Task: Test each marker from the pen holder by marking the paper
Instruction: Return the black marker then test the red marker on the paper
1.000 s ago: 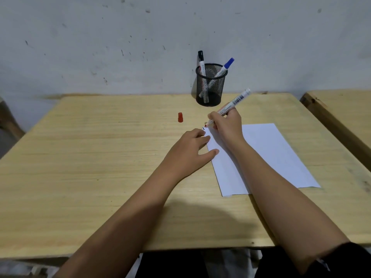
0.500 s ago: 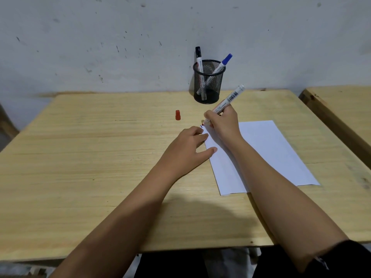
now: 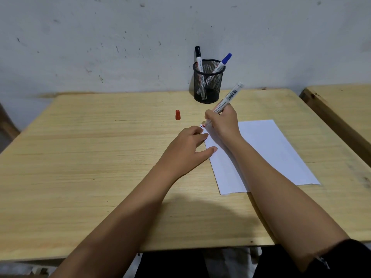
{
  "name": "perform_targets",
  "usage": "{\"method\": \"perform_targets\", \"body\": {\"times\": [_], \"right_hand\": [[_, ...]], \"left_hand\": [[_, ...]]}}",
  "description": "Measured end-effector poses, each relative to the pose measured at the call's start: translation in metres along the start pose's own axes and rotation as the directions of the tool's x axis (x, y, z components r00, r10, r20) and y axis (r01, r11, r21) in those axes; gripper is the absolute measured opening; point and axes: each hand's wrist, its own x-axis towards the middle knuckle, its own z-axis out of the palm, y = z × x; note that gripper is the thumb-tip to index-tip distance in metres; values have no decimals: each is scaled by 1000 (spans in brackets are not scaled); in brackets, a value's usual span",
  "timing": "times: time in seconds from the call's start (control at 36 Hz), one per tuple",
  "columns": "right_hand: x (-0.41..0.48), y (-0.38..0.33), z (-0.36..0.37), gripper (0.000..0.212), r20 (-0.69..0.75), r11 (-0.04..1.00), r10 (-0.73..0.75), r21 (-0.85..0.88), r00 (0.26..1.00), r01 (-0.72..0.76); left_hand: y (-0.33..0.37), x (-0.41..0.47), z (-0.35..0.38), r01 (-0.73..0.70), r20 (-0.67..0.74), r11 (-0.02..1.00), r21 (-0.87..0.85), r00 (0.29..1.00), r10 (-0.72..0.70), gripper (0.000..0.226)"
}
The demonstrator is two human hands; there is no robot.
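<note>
A white sheet of paper [image 3: 267, 149] lies on the wooden table [image 3: 80, 157]. My right hand [image 3: 223, 122] grips an uncapped red marker [image 3: 227, 99], its red tip touching the paper's far left corner beside small dark and red marks. My left hand [image 3: 188, 145] lies flat with fingers spread, fingertips pressing the paper's left edge. The marker's red cap [image 3: 177, 114] stands alone on the table. At the back, against the wall, a black mesh pen holder [image 3: 208, 81] contains a black-capped marker [image 3: 198, 59] and a blue-capped marker [image 3: 222, 62].
A second wooden table [image 3: 341, 109] stands at the right, separated by a narrow gap. A marked white wall [image 3: 120, 41] runs directly behind the table. The table's near edge lies just below my forearms.
The view has shifted slightly. My right hand has kept the marker tip at the paper's corner, where a small red mark now shows. My left hand has stayed on the paper's edge.
</note>
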Motion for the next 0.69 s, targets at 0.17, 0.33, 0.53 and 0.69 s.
{"method": "perform_targets", "body": {"times": [0.17, 0.33, 0.53, 0.69], "right_hand": [[2, 0, -5, 15, -70, 990, 44, 135, 997, -35], [4, 3, -11, 19, -51, 951, 34, 310, 998, -16], [8, -10, -16, 20, -27, 943, -16, 332, 1000, 24], [20, -29, -24, 19, -3, 920, -56, 389, 998, 53]], "left_hand": [[0, 1, 1, 5, 1, 1000, -21, 1000, -5, 51], [-3, 1, 2, -7, -8, 999, -31, 1000, 7, 52], [-5, 5, -5, 24, 54, 993, -119, 998, -18, 48], [-5, 15, -11, 39, -9, 979, -200, 999, -41, 37]]}}
